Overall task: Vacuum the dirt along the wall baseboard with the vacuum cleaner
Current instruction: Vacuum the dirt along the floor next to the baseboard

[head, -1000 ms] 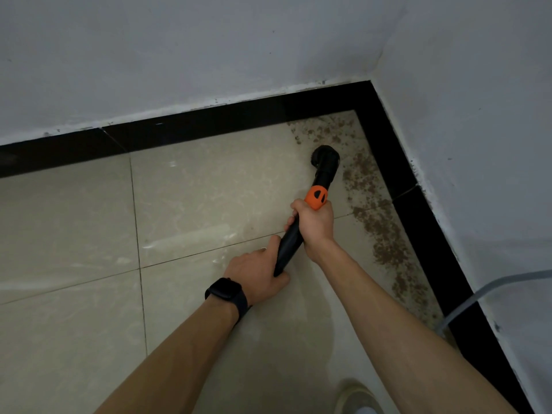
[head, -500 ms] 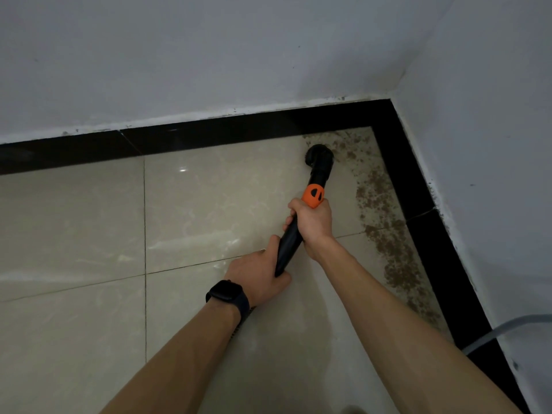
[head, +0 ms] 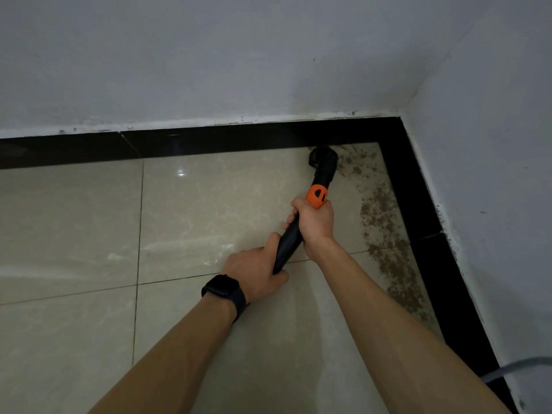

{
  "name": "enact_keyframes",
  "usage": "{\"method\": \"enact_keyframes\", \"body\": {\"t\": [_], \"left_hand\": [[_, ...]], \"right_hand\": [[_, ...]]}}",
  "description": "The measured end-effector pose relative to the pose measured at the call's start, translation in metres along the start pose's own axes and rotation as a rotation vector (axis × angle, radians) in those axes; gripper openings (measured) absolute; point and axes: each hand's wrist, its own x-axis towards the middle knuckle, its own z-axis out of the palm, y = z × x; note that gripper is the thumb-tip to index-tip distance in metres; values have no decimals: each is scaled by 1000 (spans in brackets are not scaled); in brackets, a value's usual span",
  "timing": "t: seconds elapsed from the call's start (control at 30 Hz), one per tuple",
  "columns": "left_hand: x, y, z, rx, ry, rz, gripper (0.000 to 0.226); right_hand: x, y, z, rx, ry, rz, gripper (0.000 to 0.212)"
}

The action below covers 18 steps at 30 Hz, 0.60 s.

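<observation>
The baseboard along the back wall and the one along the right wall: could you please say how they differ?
The back baseboard has dirt beside it only near the corner; the right baseboard has a long brown band of dirt beside it. The vacuum nozzle sits at the back baseboard, apart from the right baseboard. Both are glossy black strips under pale walls.

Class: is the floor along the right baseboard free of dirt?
No, brown dirt lies scattered beside that baseboard.

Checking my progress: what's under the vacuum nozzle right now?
The nozzle sits on beige floor tile at the black baseboard, brown dirt beside it. Whatever lies directly beneath is covered by the nozzle.
</observation>
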Motion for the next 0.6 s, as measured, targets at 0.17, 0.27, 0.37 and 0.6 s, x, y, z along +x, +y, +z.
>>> {"method": "enact_keyframes", "body": {"t": [0.17, 0.27, 0.37, 0.6], "left_hand": [[11, -4, -8, 73, -16, 22, 46], [13, -10, -15, 119, -27, 19, 49], [16, -12, -19, 183, -37, 1, 52], [25, -24, -36, 197, -90, -81, 47]], "right_hand": [[7, 0, 0, 73, -27, 20, 11], [9, -1, 0, 83, -71, 40, 9], [12, -3, 1, 97, -108, 69, 10], [12, -4, 18, 118, -18, 121, 33]]}}
